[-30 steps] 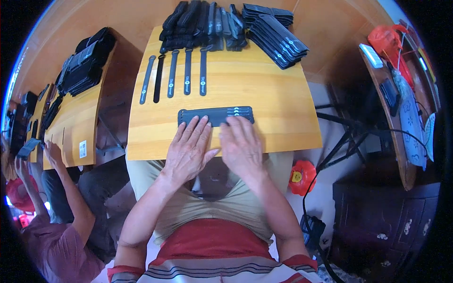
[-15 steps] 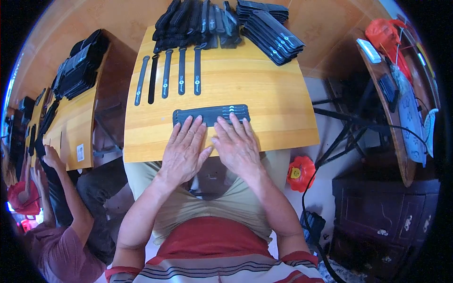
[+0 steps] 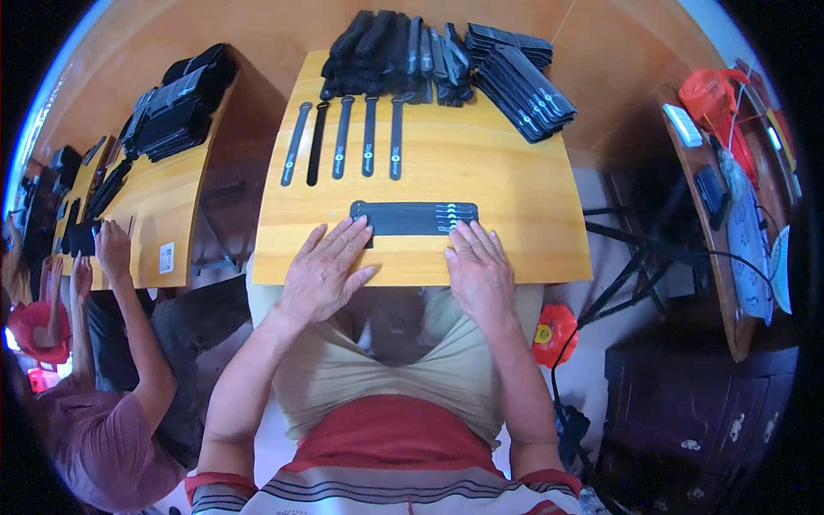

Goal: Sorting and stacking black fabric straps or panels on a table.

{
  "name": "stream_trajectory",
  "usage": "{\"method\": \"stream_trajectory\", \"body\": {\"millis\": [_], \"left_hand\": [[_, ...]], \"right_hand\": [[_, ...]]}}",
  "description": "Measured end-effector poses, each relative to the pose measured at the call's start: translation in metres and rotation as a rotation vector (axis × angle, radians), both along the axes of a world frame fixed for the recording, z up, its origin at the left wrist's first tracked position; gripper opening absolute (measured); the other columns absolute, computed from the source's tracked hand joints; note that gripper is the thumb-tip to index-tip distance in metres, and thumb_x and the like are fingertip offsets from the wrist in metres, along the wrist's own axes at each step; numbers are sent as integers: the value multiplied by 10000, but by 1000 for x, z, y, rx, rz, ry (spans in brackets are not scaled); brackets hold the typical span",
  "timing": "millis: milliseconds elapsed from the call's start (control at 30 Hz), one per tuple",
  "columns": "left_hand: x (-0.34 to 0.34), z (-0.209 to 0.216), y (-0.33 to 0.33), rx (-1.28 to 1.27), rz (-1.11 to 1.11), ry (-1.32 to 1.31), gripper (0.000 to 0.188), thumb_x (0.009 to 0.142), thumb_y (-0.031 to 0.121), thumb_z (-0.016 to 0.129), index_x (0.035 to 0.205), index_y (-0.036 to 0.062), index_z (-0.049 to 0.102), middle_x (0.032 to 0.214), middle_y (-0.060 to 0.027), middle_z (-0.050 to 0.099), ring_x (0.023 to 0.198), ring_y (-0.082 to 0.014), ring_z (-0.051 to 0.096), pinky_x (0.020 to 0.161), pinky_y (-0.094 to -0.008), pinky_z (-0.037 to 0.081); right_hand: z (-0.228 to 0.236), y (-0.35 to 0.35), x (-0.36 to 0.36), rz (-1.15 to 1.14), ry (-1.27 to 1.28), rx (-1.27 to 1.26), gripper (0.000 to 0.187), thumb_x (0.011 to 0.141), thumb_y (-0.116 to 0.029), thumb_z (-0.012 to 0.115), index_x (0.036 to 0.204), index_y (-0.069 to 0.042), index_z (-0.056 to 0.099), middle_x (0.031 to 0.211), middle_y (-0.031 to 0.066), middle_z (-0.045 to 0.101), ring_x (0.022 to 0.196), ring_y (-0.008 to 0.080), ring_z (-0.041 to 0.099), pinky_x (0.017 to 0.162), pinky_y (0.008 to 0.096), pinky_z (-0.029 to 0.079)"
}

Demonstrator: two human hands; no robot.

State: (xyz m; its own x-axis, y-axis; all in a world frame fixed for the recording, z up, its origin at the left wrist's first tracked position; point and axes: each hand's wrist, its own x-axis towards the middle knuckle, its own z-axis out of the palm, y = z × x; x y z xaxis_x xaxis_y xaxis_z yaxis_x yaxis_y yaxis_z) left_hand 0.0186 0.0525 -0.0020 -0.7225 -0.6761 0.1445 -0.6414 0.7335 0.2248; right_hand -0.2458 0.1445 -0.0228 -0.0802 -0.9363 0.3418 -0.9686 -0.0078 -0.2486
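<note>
While both hands rest palm down at the near side of the wooden counter [image 3: 536, 253], a flat set of dark straps [image 3: 408, 221] lies crosswise just beyond them, with pale printed marks lined up near its right end. The left hand [image 3: 326, 269] is flattened, its fingers straight and close together and its thumb spread toward the middle; its fingertips touch the lower left corner of the set, where a small dark piece shows below the edge. The right hand [image 3: 481, 268] is also flat, its fingers extended and only slightly parted, with the tips at the lower right corner. Whether the right thumb presses on anything, I cannot tell.

Farther up the counter, five single straps [image 3: 343, 137] lie apart in a row, roughly upright, four greyish and one blacker. Behind them sits a heap of dark bundles [image 3: 369, 56], and to its right a fanned stack of straps [image 3: 525, 94] lies at a slant.

At the left, a co-worker's hands [image 3: 113, 251] are at another table [image 3: 176, 202], which bears a dark pile [image 3: 178, 101] and a white label [image 3: 166, 257]. At the far right, a red bag [image 3: 711, 96] and a white box [image 3: 682, 125] rest on a narrow wooden surface [image 3: 736, 335], above a dark cabinet [image 3: 687, 408].
</note>
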Motion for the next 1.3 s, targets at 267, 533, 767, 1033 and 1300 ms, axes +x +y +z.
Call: {"method": "stream_trajectory", "body": {"millis": [267, 533, 767, 1033, 1300], "left_hand": [[5, -7, 6, -97, 12, 33, 607, 1014, 471, 556, 1453, 52, 534, 1557, -112, 487, 1462, -262, 427, 1221, -481, 280], [-1, -6, 8, -38, 18, 116, 610, 999, 478, 576, 1418, 35, 564, 1547, -138, 492, 1453, -286, 436, 1210, -502, 291], [4, -10, 10, -52, 32, 144, 602, 1012, 479, 555, 1420, 36, 563, 1562, -157, 462, 1457, -291, 428, 1217, -504, 279], [2, -13, 10, -78, 33, 111, 635, 1026, 510, 506, 1447, 36, 531, 1583, -150, 432, 1485, -283, 384, 1236, -496, 246], [4, -6, 15, 246, 138, 516, 738, 989, 331, 670, 1567, 27, 325, 1568, -227, 420, 1422, -315, 468, 1172, -475, 378]], "right_hand": [[41, -28, 15, 10, 12, 18, 243, 970, -245, 635, 1032, -29, 729, 1134, 147, 725, 1110, 322, 666, 984, 463, 495], [38, -135, 54, -141, -184, 128, 282, 946, -278, 659, 1004, -9, 722, 1017, 182, 715, 1028, 377, 673, 896, 497, 542], [52, -159, 52, -245, -170, 301, 309, 893, -260, 713, 1084, -17, 726, 1098, 255, 718, 1070, 422, 692, 923, 501, 550], [49, -150, 0, -304, -284, 411, 248, 823, -188, 696, 1024, -52, 749, 1084, 236, 732, 1055, 407, 701, 923, 504, 549], [84, -53, 14, 13, -415, 140, 162, 892, -168, 686, 962, -22, 696, 869, 182, 713, 830, 339, 699, 738, 429, 533]]}}
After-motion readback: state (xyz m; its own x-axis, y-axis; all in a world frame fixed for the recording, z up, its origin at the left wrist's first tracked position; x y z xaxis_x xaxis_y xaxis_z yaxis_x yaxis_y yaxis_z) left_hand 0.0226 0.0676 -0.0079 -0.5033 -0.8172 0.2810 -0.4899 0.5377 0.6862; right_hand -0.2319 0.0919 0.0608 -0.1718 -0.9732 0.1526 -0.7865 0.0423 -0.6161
